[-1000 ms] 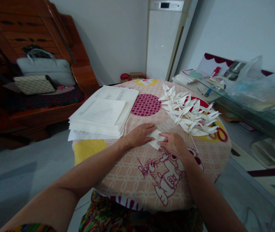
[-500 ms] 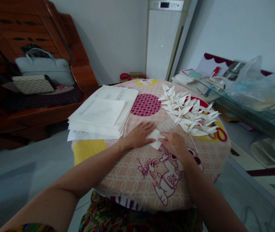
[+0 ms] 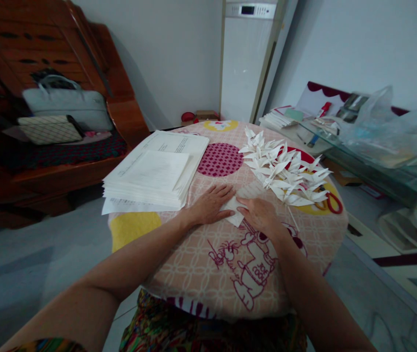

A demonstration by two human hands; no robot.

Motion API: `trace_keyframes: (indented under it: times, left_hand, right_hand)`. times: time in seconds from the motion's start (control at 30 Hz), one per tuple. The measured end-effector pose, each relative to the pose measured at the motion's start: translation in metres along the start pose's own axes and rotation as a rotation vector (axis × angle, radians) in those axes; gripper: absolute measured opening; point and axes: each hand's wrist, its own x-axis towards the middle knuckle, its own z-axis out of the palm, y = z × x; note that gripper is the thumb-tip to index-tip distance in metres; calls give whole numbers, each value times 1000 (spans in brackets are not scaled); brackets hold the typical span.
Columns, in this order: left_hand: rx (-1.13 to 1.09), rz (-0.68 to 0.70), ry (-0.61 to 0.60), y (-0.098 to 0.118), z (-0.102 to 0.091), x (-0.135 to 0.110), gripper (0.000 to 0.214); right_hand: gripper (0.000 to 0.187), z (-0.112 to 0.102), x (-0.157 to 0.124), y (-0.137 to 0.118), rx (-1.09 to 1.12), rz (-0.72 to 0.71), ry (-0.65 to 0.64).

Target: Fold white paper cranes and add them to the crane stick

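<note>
A small folded piece of white paper [image 3: 234, 218] lies flat on the patterned tablecloth [image 3: 193, 264], between my two hands. My left hand [image 3: 212, 204] rests palm down with its fingers stretched out, the thumb on the paper's near left side. At the paper's right side, my right hand [image 3: 261, 214] has its fingers curled and pressed onto it, hiding part of it. Just beyond the right hand lies a heap of folded paper cranes [image 3: 285, 171]. A tall stack of white paper sheets [image 3: 145, 188] stands to the left, with smaller sheets on top.
Red-handled scissors [image 3: 334, 202] lie by the cranes near the table's right edge. Farther right is a glass-topped stand [image 3: 369, 168] with plastic bags [image 3: 373, 129]. A wooden bench [image 3: 127, 107] with bags on it is at the left.
My right hand has shifted slightly left over the folded paper and now covers more of it. The left hand stays in place.
</note>
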Motion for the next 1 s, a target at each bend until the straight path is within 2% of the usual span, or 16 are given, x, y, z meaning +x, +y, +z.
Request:
trace_keyframes:
  times: [0.33, 0.47, 0.57, 0.77, 1.0]
  left_hand:
    - [0, 0, 11, -2, 3, 0, 72]
    - [-3, 0, 7, -1, 3, 0, 72]
    - [-5, -6, 1, 0, 2, 0, 74]
    - [6, -9, -6, 1, 1, -1, 79]
    - [75, 31, 17, 8, 0, -2, 71]
  right_hand:
    - [33, 0, -12, 18, 29, 20, 50]
    - [34, 6, -7, 20, 21, 162, 138]
    - [31, 13, -2, 21, 84, 158, 211]
    - [31, 19, 1, 21, 123, 121, 151]
    - [30, 16, 1, 20, 133, 117, 139]
